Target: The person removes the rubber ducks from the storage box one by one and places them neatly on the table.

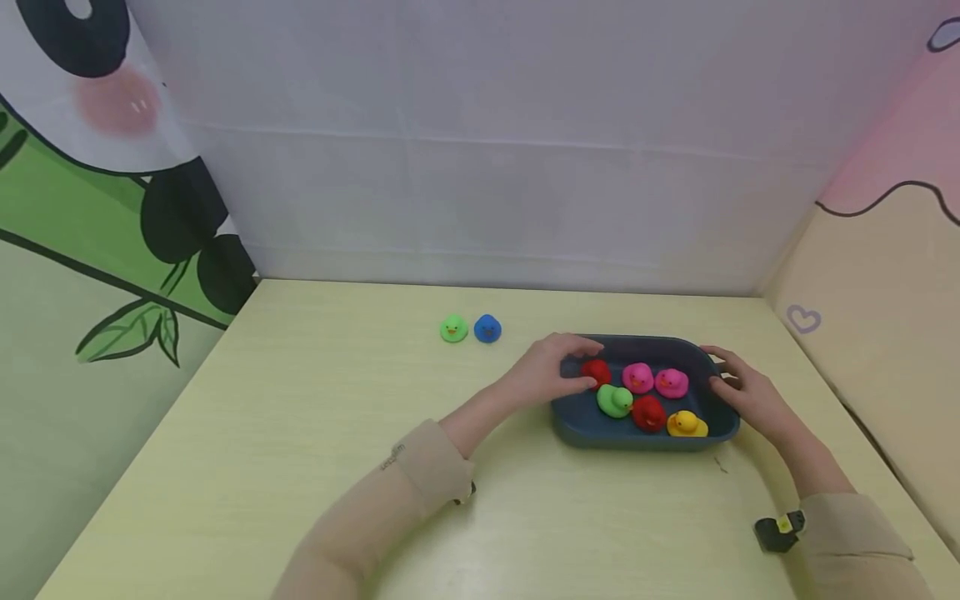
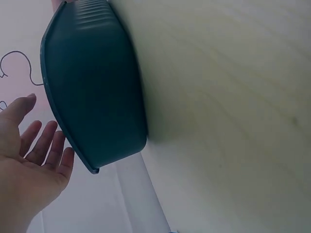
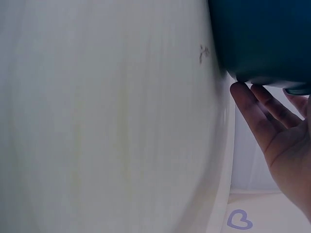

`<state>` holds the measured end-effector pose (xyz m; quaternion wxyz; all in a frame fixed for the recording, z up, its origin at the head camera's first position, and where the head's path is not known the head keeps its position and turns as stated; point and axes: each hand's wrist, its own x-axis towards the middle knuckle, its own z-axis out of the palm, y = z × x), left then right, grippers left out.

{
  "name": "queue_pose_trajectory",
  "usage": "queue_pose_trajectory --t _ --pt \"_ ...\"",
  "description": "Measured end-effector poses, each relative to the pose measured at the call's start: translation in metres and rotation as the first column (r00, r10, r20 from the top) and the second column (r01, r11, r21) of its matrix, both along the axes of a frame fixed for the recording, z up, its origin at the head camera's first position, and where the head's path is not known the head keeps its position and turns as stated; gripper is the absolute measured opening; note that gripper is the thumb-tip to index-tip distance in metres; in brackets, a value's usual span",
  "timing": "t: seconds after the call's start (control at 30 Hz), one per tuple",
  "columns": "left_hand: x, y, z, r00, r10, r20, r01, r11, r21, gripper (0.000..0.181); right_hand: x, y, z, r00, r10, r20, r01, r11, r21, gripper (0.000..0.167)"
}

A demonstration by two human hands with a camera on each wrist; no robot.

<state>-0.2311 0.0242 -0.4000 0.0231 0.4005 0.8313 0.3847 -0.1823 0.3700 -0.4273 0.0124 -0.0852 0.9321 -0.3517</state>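
Observation:
A dark blue-green plastic basin (image 1: 630,439) sits on the table at the right, holding several small rubber ducks: a green duck (image 1: 615,402), a yellow duck (image 1: 687,424), two pink ones and two red ones. My left hand (image 1: 546,368) is over the basin's left end, thumb and fingers spread near a red duck (image 1: 597,372). In the left wrist view, that hand's fingers look apart, with nothing between them. At the right end, my right hand (image 1: 756,400) holds the basin, thumb over the rim. The right wrist view has its fingertips (image 3: 238,88) against the outer wall.
Behind and left of the basin, a light green duck (image 1: 453,328) and a blue duck (image 1: 487,328) stand side by side on the pale wooden table (image 1: 315,400). White cloth (image 1: 480,208) rises along the back edge. Printed panels flank both sides.

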Motion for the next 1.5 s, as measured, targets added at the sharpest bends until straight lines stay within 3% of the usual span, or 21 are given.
queue_pose_trajectory --t 0.27,0.53,0.9,1.2,1.5 --pt "-0.007 0.019 -0.005 0.998 -0.055 -0.036 0.049 0.985 -0.164 0.05 0.001 0.0 0.0 1.0 -0.004 -0.01 0.004 1.0 0.003 0.051" --pt "-0.014 0.033 -0.008 0.985 -0.169 -0.037 0.152 0.95 -0.272 0.048 0.001 -0.002 0.002 1.0 0.002 -0.005 -0.002 1.0 -0.005 0.051" --pt "-0.027 0.05 -0.014 0.965 -0.254 -0.064 0.208 0.893 -0.399 0.044 0.001 -0.003 0.002 1.0 -0.006 -0.006 0.006 1.0 0.002 0.051" --pt "-0.027 0.057 -0.014 0.96 -0.257 -0.108 0.176 0.86 -0.479 0.041 0.0 -0.002 -0.001 1.0 -0.011 0.014 0.011 1.0 -0.003 0.052" --pt "-0.027 0.059 -0.013 0.961 -0.248 -0.12 0.156 0.849 -0.505 0.037 0.001 -0.004 0.002 1.0 -0.007 0.005 0.007 1.0 -0.002 0.051"
